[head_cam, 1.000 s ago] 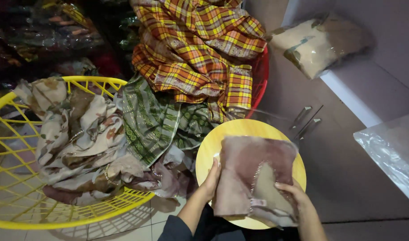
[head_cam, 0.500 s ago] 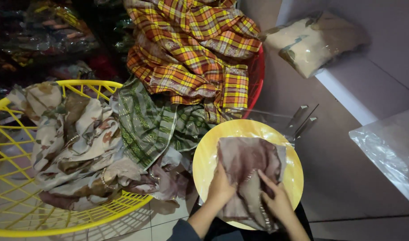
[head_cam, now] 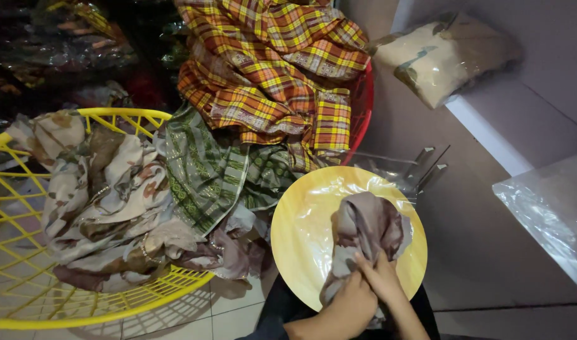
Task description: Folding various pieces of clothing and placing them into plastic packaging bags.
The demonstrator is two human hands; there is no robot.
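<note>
A greyish-mauve cloth (head_cam: 367, 236) lies bunched on a round yellow stool top (head_cam: 304, 226) near the bottom of the view. My left hand (head_cam: 342, 311) and my right hand (head_cam: 383, 280) are pressed together at the cloth's near end, both gripping it. The cloth is gathered into a narrow, crumpled bundle running up from my hands.
A yellow plastic laundry basket (head_cam: 24, 308) at the left holds a beige patterned cloth (head_cam: 100, 195) and a green patterned cloth (head_cam: 207, 176). A red basket (head_cam: 363, 113) behind carries an orange-yellow plaid cloth (head_cam: 269, 69). Plastic-wrapped bundles (head_cam: 439, 53) sit at the right by a white ledge (head_cam: 490, 135).
The cloth was spread flat as a folded square on the stool a second ago. My hands have drawn together and gathered it into a narrow bunch.
</note>
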